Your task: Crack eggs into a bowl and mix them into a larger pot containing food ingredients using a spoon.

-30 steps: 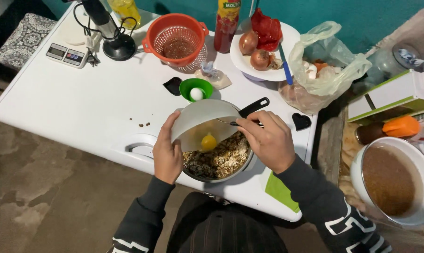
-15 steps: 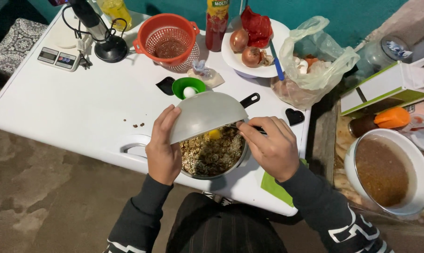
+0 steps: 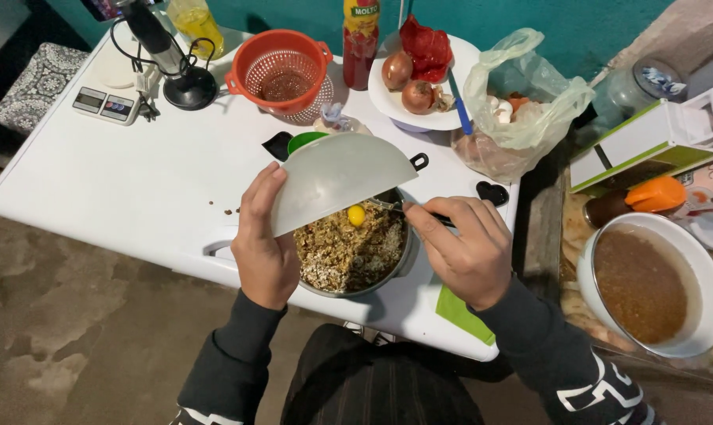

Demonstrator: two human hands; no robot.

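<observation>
While it is tipped nearly upside down, the pale plastic bowl (image 3: 337,177) sits in the left hand (image 3: 266,244), fingers clamped on its rim, above a round metal pot (image 3: 355,253) of brown grainy mixture where a yellow egg yolk (image 3: 357,215) lies. Beside it, the right hand (image 3: 466,248) is closed around a dark-handled utensil (image 3: 419,211) reaching into the pot. Both stand near the front edge of the white tabletop (image 3: 120,181). Farther back stand an orange plastic colander (image 3: 284,72) and a white plate (image 3: 388,106) of onions.
</observation>
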